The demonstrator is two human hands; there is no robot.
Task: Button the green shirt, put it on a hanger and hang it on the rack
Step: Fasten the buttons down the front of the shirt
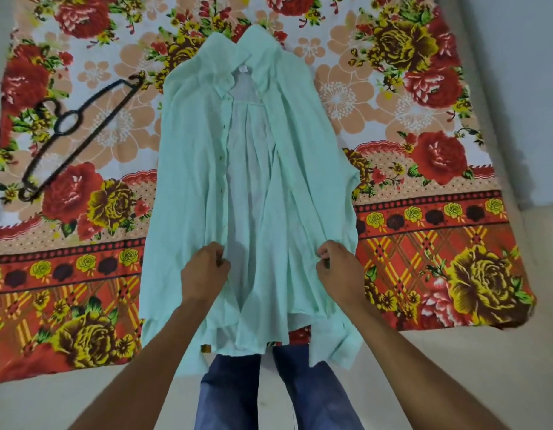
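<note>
The pale green shirt [191, 169] lies unbuttoned on its back on a flowered cloth, collar at the far end, both front panels spread apart so the inside shows. Dark buttons run down the edge of the left panel. My left hand [204, 271] pinches the lower edge of the left panel. My right hand [337, 268] pinches the lower edge of the right panel. A black hanger [76, 135] lies flat on the cloth to the left of the shirt, apart from it. No rack is in view.
The red and orange flowered cloth [424, 231] covers the bed top, with pale bare edges at the right and near side. My legs in blue jeans [231, 395] stand at the bed's near edge, under the shirt's hanging hem.
</note>
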